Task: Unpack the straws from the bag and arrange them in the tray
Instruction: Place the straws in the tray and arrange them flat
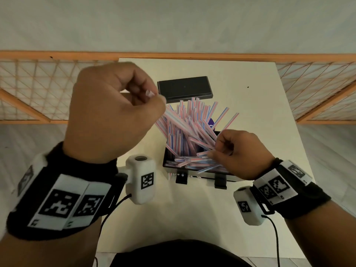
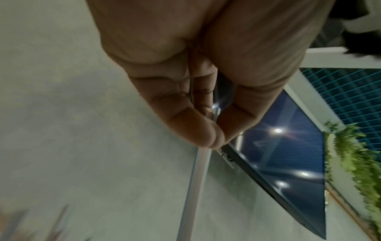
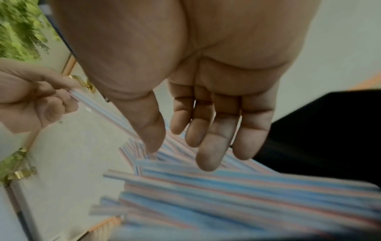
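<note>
Two hands (image 1: pixel 113 112) – wrist view reveals slack fingers (image 3: pixel 212 138).

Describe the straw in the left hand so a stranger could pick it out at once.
Start at the black tray near the front of the white table, crammed with striped straws. Go up and left to the raised left hand. The straw pinched at its top end there is the one: it slants down towards the pile, the only straw lifted by its tip.
</note>
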The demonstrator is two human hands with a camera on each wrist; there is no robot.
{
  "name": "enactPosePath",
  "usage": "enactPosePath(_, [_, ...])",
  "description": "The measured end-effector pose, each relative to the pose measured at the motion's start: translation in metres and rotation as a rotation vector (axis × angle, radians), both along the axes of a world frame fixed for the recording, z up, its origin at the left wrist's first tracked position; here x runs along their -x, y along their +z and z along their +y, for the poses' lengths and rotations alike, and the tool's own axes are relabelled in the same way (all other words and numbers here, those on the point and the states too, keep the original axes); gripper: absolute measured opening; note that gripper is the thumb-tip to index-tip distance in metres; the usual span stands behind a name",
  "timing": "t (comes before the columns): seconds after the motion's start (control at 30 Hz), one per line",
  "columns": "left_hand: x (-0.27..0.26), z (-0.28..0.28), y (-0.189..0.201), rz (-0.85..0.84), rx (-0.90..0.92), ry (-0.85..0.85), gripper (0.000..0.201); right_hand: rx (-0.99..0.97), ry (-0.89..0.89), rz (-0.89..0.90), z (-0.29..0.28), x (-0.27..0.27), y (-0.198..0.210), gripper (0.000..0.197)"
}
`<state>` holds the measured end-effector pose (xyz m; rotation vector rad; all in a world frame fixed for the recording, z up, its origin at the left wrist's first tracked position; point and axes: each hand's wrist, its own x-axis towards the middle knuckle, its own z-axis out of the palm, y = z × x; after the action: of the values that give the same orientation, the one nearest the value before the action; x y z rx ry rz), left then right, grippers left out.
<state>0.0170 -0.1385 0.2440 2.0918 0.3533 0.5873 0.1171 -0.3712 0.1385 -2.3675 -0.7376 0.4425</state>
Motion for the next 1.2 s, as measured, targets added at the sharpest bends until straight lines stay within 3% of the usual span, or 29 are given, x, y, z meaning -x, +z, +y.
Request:
enactPosePath(0.17, [-0.002,-0.015,0.033,-0.039,-0.084,-0.123,0.012,-0.217,-0.038,-0.035,0.010,-0.001,0.034,0.029])
enactPosePath(0.33, [-0.008,-0.033,0.047,-0.085,-0.103,-0.195,0.014,-0.293,-0.026,-0.195,0.014,-0.006,0.056,0.048])
enactPosePath(0.4, [-0.010,-0.037,0.046,-0.089,-0.064,-0.226,0.014,-0.322,-0.016,-0.207,0.018,-0.006,0.060,0.046])
enactPosePath(0.53, [-0.018,-0.039,0.038,-0.068,-0.013,-0.295,0.011,-0.377,0.032,-0.173,0.028,-0.005,0.054,0.022])
enactPosePath(0.6, [-0.023,-0.042,0.031,-0.048,0.007,-0.304,0.007,-0.371,0.028,-0.153,0.030,-0.005,0.047,0.037])
enactPosePath(0.7, [-0.032,-0.050,0.017,-0.035,-0.019,-0.256,0.004,-0.393,-0.001,-0.092,0.033,-0.001,0.039,0.052])
enactPosePath(0.9, [-0.050,-0.068,0.001,-0.158,-0.036,-0.104,0.019,-0.427,-0.038,0.046,0.040,0.002,0.031,0.048])
enactPosePath(1.0, [-0.055,-0.078,-0.008,-0.005,-0.231,-0.222,0.039,-0.428,-0.047,0.001,0.047,0.003,0.034,0.054])
enactPosePath(1.07, [-0.051,-0.078,-0.011,-0.054,-0.275,-0.241,0.048,-0.415,-0.025,0.025,0.048,0.003,0.035,0.054])
enactPosePath(1.1, [-0.049,-0.073,-0.012,-0.138,-0.223,-0.206,0.049,-0.400,-0.016,0.029,0.045,0.002,0.036,0.042])
enactPosePath(1.17, [-0.045,-0.052,-0.018,-0.282,-0.038,-0.070,0.042,-0.314,-0.034,0.033,0.034,0.002,0.028,0.053])
enactPosePath(1.2, [-0.042,-0.037,-0.024,-0.278,0.011,0.024,0.036,-0.254,-0.039,0.040,0.029,0.002,0.022,0.057])
